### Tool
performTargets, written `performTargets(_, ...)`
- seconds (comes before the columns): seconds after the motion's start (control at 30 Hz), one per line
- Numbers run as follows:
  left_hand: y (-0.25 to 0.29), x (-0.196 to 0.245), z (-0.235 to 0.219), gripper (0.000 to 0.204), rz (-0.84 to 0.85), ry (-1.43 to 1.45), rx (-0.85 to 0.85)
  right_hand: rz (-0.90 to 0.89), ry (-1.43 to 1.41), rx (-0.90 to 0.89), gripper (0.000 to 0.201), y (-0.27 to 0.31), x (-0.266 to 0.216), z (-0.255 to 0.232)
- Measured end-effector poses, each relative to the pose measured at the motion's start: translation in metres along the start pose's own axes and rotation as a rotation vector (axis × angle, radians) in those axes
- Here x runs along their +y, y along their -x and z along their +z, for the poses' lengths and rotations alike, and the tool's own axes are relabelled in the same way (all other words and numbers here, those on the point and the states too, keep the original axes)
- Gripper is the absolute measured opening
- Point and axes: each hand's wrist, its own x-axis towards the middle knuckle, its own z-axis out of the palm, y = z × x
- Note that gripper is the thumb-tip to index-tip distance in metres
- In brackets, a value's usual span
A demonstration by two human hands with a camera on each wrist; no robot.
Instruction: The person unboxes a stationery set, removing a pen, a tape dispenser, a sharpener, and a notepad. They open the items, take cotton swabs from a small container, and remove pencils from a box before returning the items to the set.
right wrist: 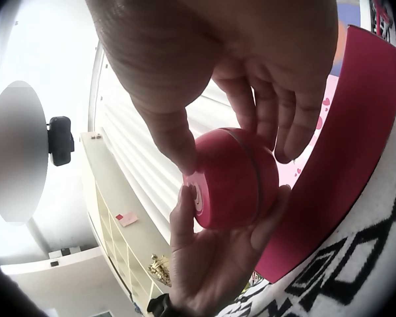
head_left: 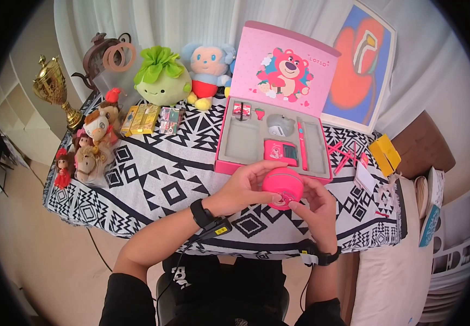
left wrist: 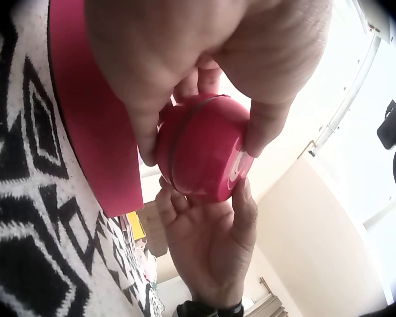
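Between both hands is a round, glossy pink case (head_left: 285,186) with a thin seam around it and a small printed emblem on one face. My left hand (head_left: 241,189) grips it from the left, thumb on the emblem side and fingers round the far side. From the right, my right hand (head_left: 319,207) holds it too, its thumb beside the emblem. The seam of the case (left wrist: 204,155) looks closed in the left wrist view. Just beyond the hands stands an open pink gift box (head_left: 225,166), its grey insert holding a pink square item (head_left: 274,150), a grey rounded item (head_left: 280,126) and a slim pink pen-like stick (head_left: 302,142).
Plush toys (head_left: 162,87) and small boxes (head_left: 140,119) stand at the back left, with a gold trophy (head_left: 51,87) and dolls (head_left: 91,157) farther left. Pink sticks (head_left: 345,157) and a yellow box (head_left: 385,155) lie right of the gift box. A patterned cloth (head_left: 169,190) covers the table.
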Motion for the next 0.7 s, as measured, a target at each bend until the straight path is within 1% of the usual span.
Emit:
performTargets(0.03, 0.000, -0.001, 0.001, 0.079, 0.002, 0.001, 0.002, 0.001, 0.001, -0.003, 0.058, -0.002, 0.001, -0.004)
performTargets(0.1, -0.001, -0.003, 0.004, 0.079, 0.035, 0.100, 0.019, 0.043, -0.015, -0.004, 0.054, -0.008, 0.003, -0.018)
performTargets(0.13, -0.001, -0.006, 0.005, 0.079, 0.038, 0.102, 0.021, 0.166, -0.033, 0.032, 0.051, -0.016, -0.015, -0.020)
performTargets(0.17, -0.001, -0.009, 0.005, 0.078, 0.061, 0.139, 0.041, 0.203, 0.039, 0.086, 0.040, -0.026, -0.023, -0.027)
performTargets(0.23, -0.001, -0.012, 0.003, 0.076, 0.089, 0.178, 0.063, 0.143, 0.148, 0.140, 0.032, -0.059, -0.010, -0.053)
performTargets(0.27, -0.001, -0.012, 0.001, 0.074, 0.060, 0.127, 0.044, 0.140, 0.150, 0.137, 0.032, -0.077, -0.013, -0.059)
performTargets(0.33, -0.001, -0.011, -0.001, 0.072, 0.033, 0.072, 0.022, 0.171, 0.255, 0.086, 0.031, -0.114, -0.019, -0.065)
performTargets(0.37, -0.001, -0.011, -0.001, 0.070, -0.002, 0.060, -0.002, 0.167, 0.255, 0.086, 0.031, -0.132, -0.019, -0.065)
performTargets(0.4, -0.001, -0.010, -0.001, 0.069, -0.037, 0.048, -0.027, 0.223, 0.244, 0.043, 0.032, -0.150, -0.015, -0.065)
performTargets(0.43, -0.001, -0.010, -0.001, 0.069, -0.034, 0.045, -0.027, 0.277, 0.233, 0.000, 0.032, -0.166, -0.009, -0.065)
performTargets(0.47, -0.001, -0.011, -0.002, 0.068, -0.041, 0.065, -0.036, 0.272, 0.233, -0.001, 0.032, -0.179, -0.003, -0.064)
performTargets(0.5, -0.001, -0.012, -0.002, 0.067, -0.048, 0.085, -0.044, 0.311, 0.231, -0.039, 0.031, -0.191, 0.004, -0.063)
performTargets(0.53, 0.000, -0.013, -0.003, 0.065, -0.050, 0.084, -0.040, 0.349, 0.229, -0.078, 0.030, -0.201, 0.010, -0.061)
performTargets(0.67, -0.001, -0.013, -0.005, 0.064, -0.059, 0.112, -0.042, 0.402, 0.250, -0.126, 0.029, -0.227, 0.028, -0.057)
performTargets(0.7, 0.000, -0.013, -0.005, 0.063, -0.061, 0.110, -0.045, 0.411, 0.313, -0.144, 0.029, -0.231, 0.032, -0.056)
